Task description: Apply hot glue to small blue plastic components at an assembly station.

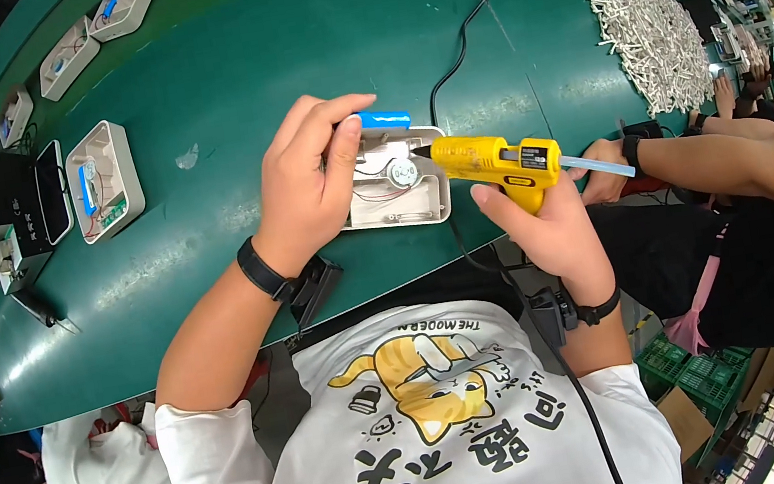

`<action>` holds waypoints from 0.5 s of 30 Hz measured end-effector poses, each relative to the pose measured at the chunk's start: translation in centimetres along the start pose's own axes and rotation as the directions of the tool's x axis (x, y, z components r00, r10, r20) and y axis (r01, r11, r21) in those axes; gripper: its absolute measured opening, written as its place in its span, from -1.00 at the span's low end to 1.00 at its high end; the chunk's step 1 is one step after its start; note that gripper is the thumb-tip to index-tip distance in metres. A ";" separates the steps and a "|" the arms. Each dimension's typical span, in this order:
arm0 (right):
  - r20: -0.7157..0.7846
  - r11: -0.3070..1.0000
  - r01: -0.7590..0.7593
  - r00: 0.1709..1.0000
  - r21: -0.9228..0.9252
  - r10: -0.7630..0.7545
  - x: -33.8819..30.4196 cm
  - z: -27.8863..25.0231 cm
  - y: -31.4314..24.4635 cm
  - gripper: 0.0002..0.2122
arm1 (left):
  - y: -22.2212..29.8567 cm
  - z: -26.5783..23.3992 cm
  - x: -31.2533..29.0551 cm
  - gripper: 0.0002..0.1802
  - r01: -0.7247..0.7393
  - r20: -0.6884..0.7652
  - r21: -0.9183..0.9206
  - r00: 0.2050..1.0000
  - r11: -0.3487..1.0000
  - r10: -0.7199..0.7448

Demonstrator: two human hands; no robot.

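My left hand [308,175] grips a blue cylindrical battery [385,120] between thumb and fingers, above the far edge of a white plastic housing [426,211]. Inside that housing sit a round, pale component [402,173] and thin wires; my left hand covers its left part. In my right hand [555,227] is a yellow hot glue gun [467,156], its dark nozzle pointing left over the housing near the battery. A translucent glue stick [606,166] sticks out of the gun's back end.
To the left lies another white housing [129,171] with a blue battery, beside a black device [15,205]. More housings [71,61] line the far left. A heap of small white parts [649,43] is at the far right. A black cable [473,12] crosses the green table; a co-worker's arm [717,154] rests at right.
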State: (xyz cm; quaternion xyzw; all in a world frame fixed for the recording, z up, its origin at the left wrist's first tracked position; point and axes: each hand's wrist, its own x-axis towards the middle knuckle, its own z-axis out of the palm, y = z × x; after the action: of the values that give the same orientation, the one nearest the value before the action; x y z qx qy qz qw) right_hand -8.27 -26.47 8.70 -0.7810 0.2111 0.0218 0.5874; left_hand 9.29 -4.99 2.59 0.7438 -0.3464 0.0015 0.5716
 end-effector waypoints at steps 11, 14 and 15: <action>-0.045 0.999 -0.013 0.999 0.049 0.015 0.2 0.5 0.6 -0.67 | 0.1 0.2 -0.3 -0.83 0.011 0.030 -0.002 0.999 1.000 -0.011; -0.029 0.997 -0.009 1.000 0.072 0.011 0.6 0.3 0.6 -0.67 | 0.2 0.1 0.4 -0.81 -0.021 0.041 0.050 0.999 0.999 0.019; -0.035 0.996 -0.015 0.999 0.086 0.018 0.3 0.2 0.8 -0.67 | 0.2 0.2 0.4 -0.81 -0.029 0.043 0.047 0.999 0.998 0.027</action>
State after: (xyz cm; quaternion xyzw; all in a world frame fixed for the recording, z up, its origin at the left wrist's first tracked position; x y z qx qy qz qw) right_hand -8.23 -26.59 7.84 -0.7536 0.2289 0.0036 0.6161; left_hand 9.47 -5.37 2.86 0.7520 -0.3688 0.0021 0.5463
